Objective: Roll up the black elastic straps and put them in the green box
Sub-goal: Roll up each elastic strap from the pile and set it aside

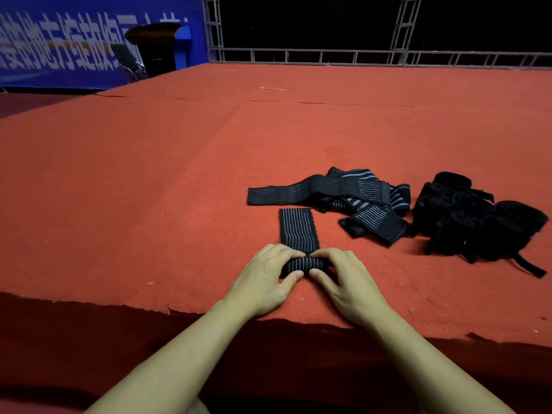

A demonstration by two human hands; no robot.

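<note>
Strap (299, 231) lies on the red carpet (149, 189) at 6 o'clock of the view, near the front edge, half rolled: roll sits at the near end, flat tail runs toward 12. Looks light, soft, stretchy ribbed elastic, probably springy, so the roll likely loosens if let go; best held across the roll's two ends with thumbs behind and fingers over the top, keeping tension on the tail. Left hand (263, 279) grips the roll's left end, fingers curled over it, thumb on the near side. Right hand (346, 279) does the same on the right end. The hands are close together, thumb tips almost meeting at the roll's middle, both clamped on it. Loose pile (352, 195) of unrolled striped straps at 2 o'clock from the hands, apart from them. Dark heap (478, 222) further toward 3, touching that pile's edge; rolled or not, can't tell. Green box not in view.
</note>
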